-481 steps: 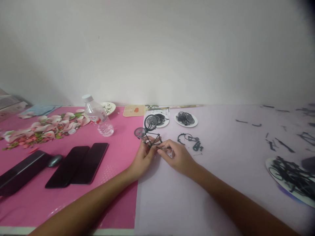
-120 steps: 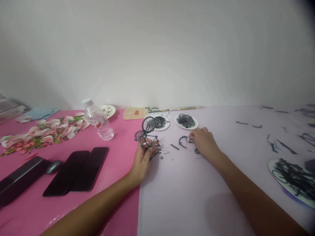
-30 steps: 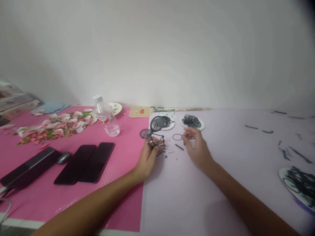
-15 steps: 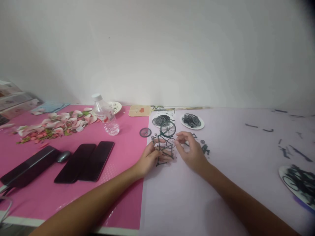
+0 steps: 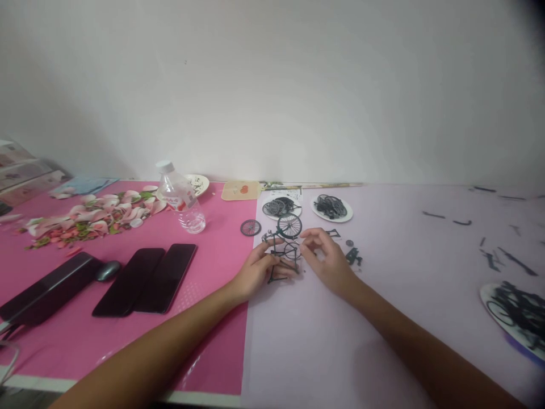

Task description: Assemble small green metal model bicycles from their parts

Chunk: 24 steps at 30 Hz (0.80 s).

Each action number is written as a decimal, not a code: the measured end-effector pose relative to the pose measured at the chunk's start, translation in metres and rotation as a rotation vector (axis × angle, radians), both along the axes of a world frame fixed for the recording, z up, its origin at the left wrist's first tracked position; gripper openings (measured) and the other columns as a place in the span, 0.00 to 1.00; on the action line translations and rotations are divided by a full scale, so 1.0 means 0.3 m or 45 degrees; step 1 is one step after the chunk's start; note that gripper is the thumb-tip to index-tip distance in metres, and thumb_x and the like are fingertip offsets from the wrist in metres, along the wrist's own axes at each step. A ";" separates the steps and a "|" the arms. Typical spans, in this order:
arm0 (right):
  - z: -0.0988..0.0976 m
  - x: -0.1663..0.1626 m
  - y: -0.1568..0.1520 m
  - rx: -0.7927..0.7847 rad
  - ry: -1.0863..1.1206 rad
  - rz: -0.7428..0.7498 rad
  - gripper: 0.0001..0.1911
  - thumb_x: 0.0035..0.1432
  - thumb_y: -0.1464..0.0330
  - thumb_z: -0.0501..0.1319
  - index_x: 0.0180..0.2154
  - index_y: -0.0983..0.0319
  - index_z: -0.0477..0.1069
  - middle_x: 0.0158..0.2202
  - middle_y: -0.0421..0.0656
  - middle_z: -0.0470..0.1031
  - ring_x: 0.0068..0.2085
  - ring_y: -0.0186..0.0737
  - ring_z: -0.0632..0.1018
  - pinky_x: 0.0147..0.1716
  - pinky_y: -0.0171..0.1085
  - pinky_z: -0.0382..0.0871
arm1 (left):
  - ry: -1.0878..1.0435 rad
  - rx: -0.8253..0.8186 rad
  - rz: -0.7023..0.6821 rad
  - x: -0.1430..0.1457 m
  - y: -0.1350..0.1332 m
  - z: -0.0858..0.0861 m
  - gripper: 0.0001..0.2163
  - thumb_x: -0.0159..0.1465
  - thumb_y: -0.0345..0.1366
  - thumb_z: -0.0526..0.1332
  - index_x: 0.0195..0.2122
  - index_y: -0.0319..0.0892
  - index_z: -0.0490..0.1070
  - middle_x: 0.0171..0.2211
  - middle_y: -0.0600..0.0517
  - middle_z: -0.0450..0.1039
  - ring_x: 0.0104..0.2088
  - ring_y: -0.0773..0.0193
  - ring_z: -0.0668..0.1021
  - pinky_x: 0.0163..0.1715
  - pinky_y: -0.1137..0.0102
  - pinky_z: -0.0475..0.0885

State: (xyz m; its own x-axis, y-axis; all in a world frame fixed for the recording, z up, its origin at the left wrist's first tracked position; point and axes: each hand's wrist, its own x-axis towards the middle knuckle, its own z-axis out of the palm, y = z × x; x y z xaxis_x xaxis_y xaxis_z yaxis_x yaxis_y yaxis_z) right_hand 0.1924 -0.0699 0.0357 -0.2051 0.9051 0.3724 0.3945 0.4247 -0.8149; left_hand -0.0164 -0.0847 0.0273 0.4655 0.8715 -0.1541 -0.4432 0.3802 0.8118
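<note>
Gripping the toy bicycle [image 5: 273, 262] in our left hand [image 5: 258, 270], we have its long axis pointing away across the tabletop [image 5: 298, 352], wheel [image 5: 289, 226] farthest; our right hand [image 5: 327, 258], just right of it, pinches a thin ring [image 5: 285, 250] that overlaps the frame [image 5: 273, 250] as we look

Matt wall [image 5: 272, 102]; phones [image 5: 164, 279] — glossy (smooth); bottle [image 5: 182, 204] — plastic

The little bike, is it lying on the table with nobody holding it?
No, the left hand is holding the bike by its dark frame.
</note>
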 end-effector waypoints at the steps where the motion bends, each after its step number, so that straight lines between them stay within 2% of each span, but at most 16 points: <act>1: -0.003 0.001 0.002 -0.008 -0.004 -0.001 0.08 0.68 0.64 0.60 0.48 0.57 0.68 0.34 0.40 0.76 0.36 0.42 0.79 0.38 0.40 0.72 | 0.001 -0.009 0.000 -0.001 0.002 0.001 0.30 0.61 0.30 0.61 0.63 0.39 0.53 0.37 0.39 0.83 0.39 0.42 0.87 0.44 0.52 0.77; 15: -0.004 0.004 0.009 -0.065 -0.082 -0.046 0.08 0.69 0.63 0.59 0.47 0.57 0.70 0.34 0.40 0.77 0.37 0.41 0.78 0.39 0.40 0.71 | 0.012 -0.043 -0.019 -0.001 0.010 0.005 0.31 0.61 0.29 0.60 0.65 0.39 0.52 0.35 0.40 0.84 0.37 0.44 0.87 0.40 0.56 0.78; 24: -0.004 0.015 0.015 -0.079 -0.086 -0.053 0.08 0.69 0.63 0.60 0.47 0.57 0.70 0.34 0.40 0.77 0.36 0.41 0.79 0.39 0.40 0.72 | 0.009 -0.062 0.031 0.001 0.014 0.005 0.30 0.60 0.29 0.60 0.64 0.38 0.53 0.38 0.36 0.84 0.37 0.45 0.87 0.39 0.57 0.78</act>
State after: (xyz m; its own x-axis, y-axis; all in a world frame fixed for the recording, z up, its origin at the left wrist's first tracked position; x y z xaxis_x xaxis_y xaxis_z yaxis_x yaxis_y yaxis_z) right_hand 0.1968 -0.0653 0.0344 -0.1897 0.9341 0.3023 0.4657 0.3567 -0.8099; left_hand -0.0161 -0.0805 0.0287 0.4431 0.8739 -0.2000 -0.4467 0.4087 0.7959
